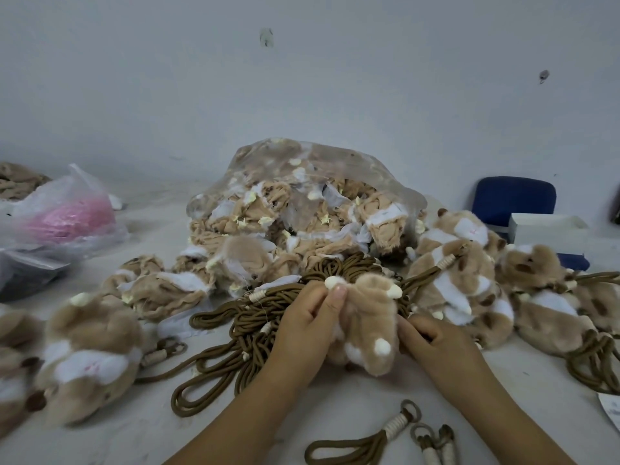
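A tan plush toy [367, 325] is held between both hands above the table [369, 397]. It is gripped by the curled left hand [307, 325] and pinched at its right side by the right hand [432, 340]. Just behind it a heap of brown cords [255, 317] is lying, and a clear bag [302, 203] of unstuffed skins is seen further back.

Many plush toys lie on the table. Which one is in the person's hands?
The plush toy in the middle, over the brown cords: the left hand and the right hand hold it. The others lie untouched.
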Motion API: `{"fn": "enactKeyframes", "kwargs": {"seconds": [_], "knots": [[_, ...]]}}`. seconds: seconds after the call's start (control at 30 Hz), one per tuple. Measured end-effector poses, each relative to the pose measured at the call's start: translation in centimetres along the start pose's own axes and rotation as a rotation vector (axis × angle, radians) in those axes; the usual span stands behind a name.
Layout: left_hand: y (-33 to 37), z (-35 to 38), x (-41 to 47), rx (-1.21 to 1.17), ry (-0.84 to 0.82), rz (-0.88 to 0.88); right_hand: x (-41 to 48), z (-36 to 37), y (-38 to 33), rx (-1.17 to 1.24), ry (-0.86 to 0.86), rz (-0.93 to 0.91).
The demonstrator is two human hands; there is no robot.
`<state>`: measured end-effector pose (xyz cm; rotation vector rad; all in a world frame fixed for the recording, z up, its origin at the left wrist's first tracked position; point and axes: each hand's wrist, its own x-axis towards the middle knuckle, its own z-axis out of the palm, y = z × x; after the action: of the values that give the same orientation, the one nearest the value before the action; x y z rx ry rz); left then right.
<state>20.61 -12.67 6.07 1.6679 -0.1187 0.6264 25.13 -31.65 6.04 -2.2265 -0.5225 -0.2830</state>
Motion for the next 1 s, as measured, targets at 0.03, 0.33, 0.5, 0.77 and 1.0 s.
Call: {"fn": "enactKeyframes", "kwargs": {"seconds": [0.03, 0.33, 0.5, 0.77, 1.0], "knots": [[0.0, 0.0, 0.0, -0.026, -0.007, -0.042, 0.0, -0.1, 0.0, 0.002, 0.003, -0.004], [0.2, -0.3, 0.0, -0.063, 0.017, -0.081, -0.2, -0.7, -0.4, -0.075, 0.029, -0.036], [0.2, -0.4, -0.1, -0.119, -0.007, -0.074, 0.0, -1.2, -0.1, -0.122, 0.065, -0.086], [0.7, 0.1, -0.3, -0.118, -0.057, -0.149, -0.2, 0.0, -0.2, -0.030, 0.046, -0.081], [0.7, 0.1, -0.5, -0.097, -0.140, -0.159, -0.2, 0.8, -0.3, 0.053, -0.022, -0.007]]}}
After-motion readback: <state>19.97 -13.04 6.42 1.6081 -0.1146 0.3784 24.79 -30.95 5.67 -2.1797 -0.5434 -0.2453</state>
